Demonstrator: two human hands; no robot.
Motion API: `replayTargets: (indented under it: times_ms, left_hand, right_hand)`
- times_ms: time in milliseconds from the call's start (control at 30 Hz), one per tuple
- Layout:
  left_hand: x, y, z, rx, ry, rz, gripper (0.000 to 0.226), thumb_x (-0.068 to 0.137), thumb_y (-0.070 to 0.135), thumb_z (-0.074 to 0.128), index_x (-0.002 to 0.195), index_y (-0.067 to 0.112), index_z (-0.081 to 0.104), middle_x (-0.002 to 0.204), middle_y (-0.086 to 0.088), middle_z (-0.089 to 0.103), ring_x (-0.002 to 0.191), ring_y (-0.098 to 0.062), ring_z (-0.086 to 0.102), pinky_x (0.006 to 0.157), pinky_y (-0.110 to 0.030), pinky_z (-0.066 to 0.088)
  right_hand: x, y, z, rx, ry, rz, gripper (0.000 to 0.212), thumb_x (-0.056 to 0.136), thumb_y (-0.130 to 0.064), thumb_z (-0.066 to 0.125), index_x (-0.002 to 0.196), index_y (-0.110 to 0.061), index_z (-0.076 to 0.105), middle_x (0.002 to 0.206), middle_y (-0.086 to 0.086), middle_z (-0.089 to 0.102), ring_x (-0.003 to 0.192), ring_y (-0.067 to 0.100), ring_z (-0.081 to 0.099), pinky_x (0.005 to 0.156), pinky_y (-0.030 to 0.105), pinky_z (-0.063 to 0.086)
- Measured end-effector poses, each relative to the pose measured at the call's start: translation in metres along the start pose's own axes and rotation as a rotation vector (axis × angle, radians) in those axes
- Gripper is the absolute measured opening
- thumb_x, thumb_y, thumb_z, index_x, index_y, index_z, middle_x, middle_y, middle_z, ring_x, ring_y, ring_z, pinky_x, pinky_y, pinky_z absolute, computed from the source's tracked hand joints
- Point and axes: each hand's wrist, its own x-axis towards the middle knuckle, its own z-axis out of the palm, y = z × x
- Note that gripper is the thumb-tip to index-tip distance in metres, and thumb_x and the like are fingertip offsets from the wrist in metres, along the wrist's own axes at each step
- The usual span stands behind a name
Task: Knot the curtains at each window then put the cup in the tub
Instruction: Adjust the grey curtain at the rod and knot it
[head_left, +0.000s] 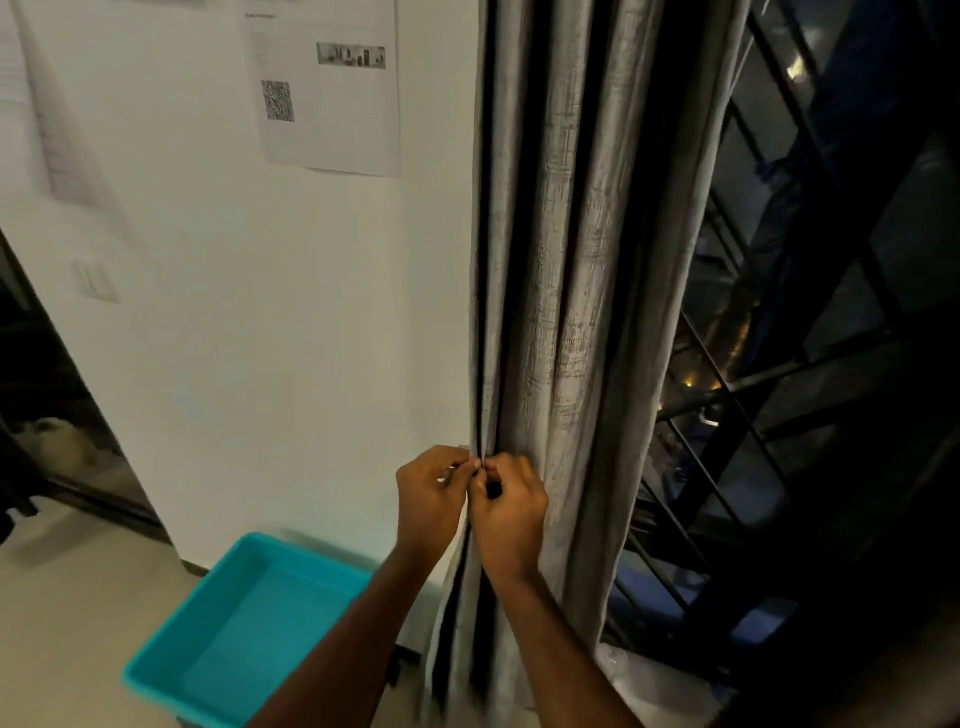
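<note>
Now we have the curtain (571, 270) hanging straight beside the window (810, 312), unknotted. Our left hand (431, 499) and right hand (511, 512) each pinch its leading folds, fingertips nearly meeting. Such thin pinches could let the heavy cloth slip while gathering. The tub (171, 660) waits below; no cup shows.

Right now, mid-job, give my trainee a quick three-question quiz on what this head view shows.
1. True or false: both hands, left hand and right hand, pinch a fold of the grey textured fabric curtain.
2. What lies inside the turquoise plastic tub? A) a cup B) nothing visible C) folded cloth
3. Fill in: the sheet of white paper with a square code hangs on the ____.

Key: 1 true; 2 B; 3 wall.
</note>
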Motion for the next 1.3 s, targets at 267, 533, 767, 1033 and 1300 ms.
replayTargets:
  times_ms: [267,533,767,1033,1300]
  left_hand:
    - [-0.029,0.019,0.001,0.048,-0.087,0.042,0.013,0.096,0.005,0.064,0.1,0.003,0.076,0.091,-0.005,0.075,0.084,-0.012,0.072,0.079,-0.028,0.061]
    - [-0.034,0.02,0.001,0.035,-0.058,0.093,0.01,0.092,0.018,0.071,0.09,0.01,0.076,0.081,0.001,0.074,0.078,-0.011,0.069,0.071,-0.021,0.057]
    - [-0.019,0.005,-0.003,0.039,-0.055,0.158,0.018,0.094,0.007,0.068,0.09,0.024,0.069,0.077,0.009,0.068,0.073,-0.004,0.066,0.069,-0.021,0.056]
    - [0.014,-0.031,-0.024,0.044,-0.097,0.201,0.008,0.093,0.004,0.07,0.089,0.009,0.075,0.077,-0.005,0.072,0.07,-0.016,0.066,0.065,-0.037,0.058]
    - [0.027,-0.028,-0.032,-0.136,-0.179,0.242,0.039,0.094,0.017,0.068,0.117,0.048,0.062,0.099,0.034,0.068,0.089,0.001,0.069,0.077,-0.016,0.057]
  right_hand:
    - [-0.024,0.015,-0.022,0.106,0.009,-0.035,0.008,0.095,-0.009,0.067,0.096,-0.003,0.071,0.092,0.007,0.068,0.084,0.021,0.067,0.079,0.039,0.059]
    - [-0.037,0.022,-0.026,0.131,-0.039,-0.053,0.012,0.096,-0.008,0.065,0.102,0.0,0.072,0.095,0.01,0.071,0.09,0.023,0.07,0.084,0.045,0.059]
    - [-0.035,0.023,-0.011,0.234,-0.125,-0.046,0.029,0.087,0.013,0.062,0.112,0.001,0.072,0.11,0.01,0.071,0.105,0.022,0.068,0.096,0.047,0.056]
    - [-0.055,0.02,-0.013,-0.032,0.292,-0.028,0.025,0.092,-0.037,0.065,0.11,-0.021,0.059,0.117,-0.002,0.049,0.104,0.01,0.051,0.094,0.012,0.041]
    - [-0.034,0.006,0.026,-0.091,0.29,0.005,0.017,0.098,-0.021,0.064,0.109,-0.009,0.069,0.101,0.005,0.069,0.093,0.011,0.063,0.087,0.022,0.052]
